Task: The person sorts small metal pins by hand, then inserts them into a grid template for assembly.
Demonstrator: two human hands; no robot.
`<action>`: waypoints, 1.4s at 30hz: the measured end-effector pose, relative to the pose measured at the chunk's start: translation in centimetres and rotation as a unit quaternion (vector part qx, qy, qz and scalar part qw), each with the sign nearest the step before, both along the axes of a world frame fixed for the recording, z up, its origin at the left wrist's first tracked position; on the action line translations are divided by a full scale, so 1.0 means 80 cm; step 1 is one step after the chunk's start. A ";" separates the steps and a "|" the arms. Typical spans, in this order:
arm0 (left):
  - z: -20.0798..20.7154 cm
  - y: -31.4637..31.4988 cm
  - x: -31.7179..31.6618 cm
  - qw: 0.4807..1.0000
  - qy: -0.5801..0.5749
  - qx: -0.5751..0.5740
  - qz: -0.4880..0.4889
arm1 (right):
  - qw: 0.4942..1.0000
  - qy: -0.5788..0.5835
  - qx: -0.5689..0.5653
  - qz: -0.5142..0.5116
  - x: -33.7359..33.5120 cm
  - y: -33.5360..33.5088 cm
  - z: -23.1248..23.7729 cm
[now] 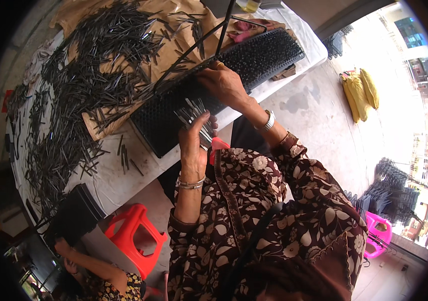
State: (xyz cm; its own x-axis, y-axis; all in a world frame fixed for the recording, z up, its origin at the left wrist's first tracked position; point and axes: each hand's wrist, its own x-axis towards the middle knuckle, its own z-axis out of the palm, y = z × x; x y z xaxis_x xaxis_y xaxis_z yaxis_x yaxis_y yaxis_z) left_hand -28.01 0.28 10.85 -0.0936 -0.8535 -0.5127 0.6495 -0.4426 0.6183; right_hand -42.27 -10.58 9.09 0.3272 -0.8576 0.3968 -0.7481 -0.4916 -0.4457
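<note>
Logged big heap of thin dark strips (81,95) at left, spread over brown paper (174,7) and pale cloth (114,188). Lower down, spotted a co-worker's arm (98,266) and a red stool (128,228). Mid-frame, found left hand (192,143) clasped round a fanned bundle of strips (190,116), beside the black perforated panel (259,57) lying slantwise on the cloth. Marked right hand (226,86), fingers bent, at the panel's middle; could not tell if pinching a strip. Judged step: fitting strips to panel, partway. For next move, judged necessary: steady left clasp, one strip freed, careful aim. Far right, noted yellow sacks (358,98), pink stool (378,233).
</note>
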 end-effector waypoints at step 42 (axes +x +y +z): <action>-0.019 -0.002 -0.003 0.999 -0.012 -0.002 -0.030 | 0.981 -0.065 0.182 -0.015 -0.018 0.018 0.029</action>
State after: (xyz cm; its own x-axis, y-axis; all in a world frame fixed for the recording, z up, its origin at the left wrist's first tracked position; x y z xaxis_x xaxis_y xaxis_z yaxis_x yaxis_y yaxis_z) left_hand -28.25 0.11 9.30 -0.1321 -0.8490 -0.5116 0.6064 -0.4775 0.6358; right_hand -43.67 -9.16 11.44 0.2658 -0.9589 0.0997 -0.6847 -0.2606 -0.6807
